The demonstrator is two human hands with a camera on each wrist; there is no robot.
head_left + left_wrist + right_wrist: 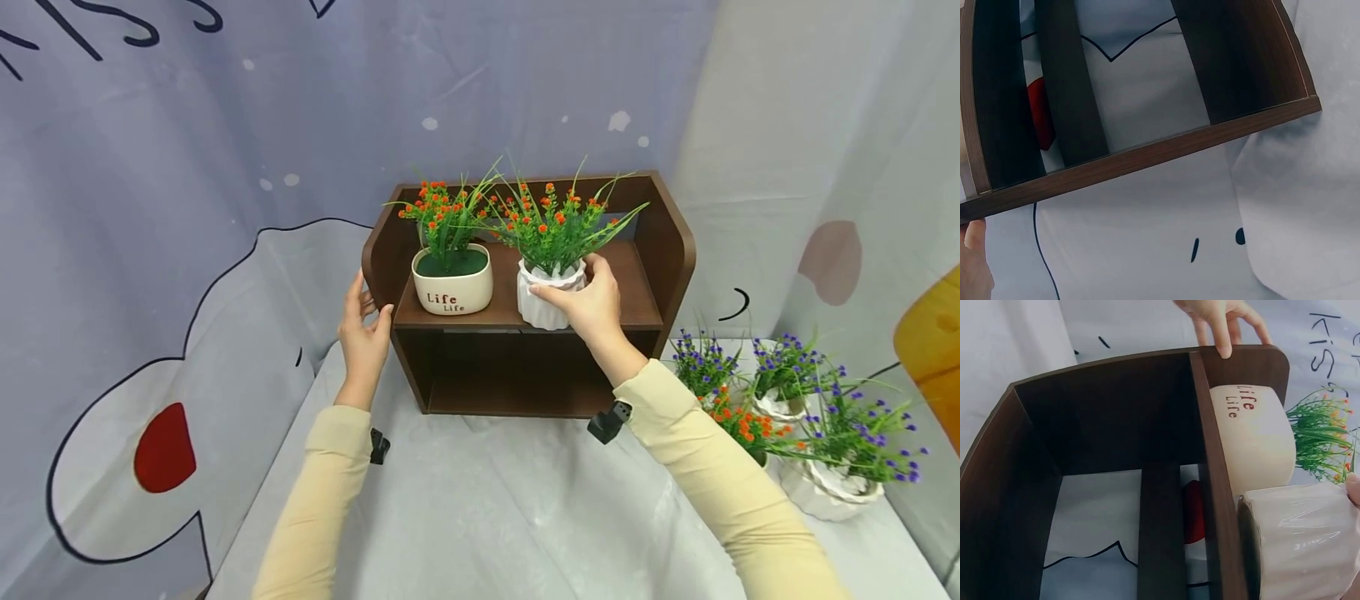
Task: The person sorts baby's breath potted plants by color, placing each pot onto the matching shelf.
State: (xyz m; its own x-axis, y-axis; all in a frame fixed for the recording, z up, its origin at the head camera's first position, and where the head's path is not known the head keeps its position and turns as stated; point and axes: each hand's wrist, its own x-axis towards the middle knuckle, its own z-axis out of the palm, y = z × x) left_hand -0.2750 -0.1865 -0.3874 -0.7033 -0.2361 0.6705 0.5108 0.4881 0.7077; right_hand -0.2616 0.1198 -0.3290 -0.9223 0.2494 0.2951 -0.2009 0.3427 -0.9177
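My right hand [597, 302] grips a white fluted flowerpot [546, 308] with orange flowers and long green blades, thumb across its front and fingers on its right side. The pot is at the front edge of the upper level of a brown wooden shelf [633, 292]; whether its base touches the board I cannot tell. Left of it stands a cream oval pot [453, 293] lettered "Life", also with orange flowers. My left hand [362, 337] rests on the shelf's left side panel, with the thumb at the front edge and the fingers along the outside. In the right wrist view, the left fingertips [1225, 351] touch that panel.
To the right, several potted plants stand together: white pots [828, 492] with purple flowers and an orange-flowered plant [742, 425], partly behind the right sleeve. The shelf's lower compartment [517, 375] is below the pots. A printed curtain [525, 83] hangs behind.
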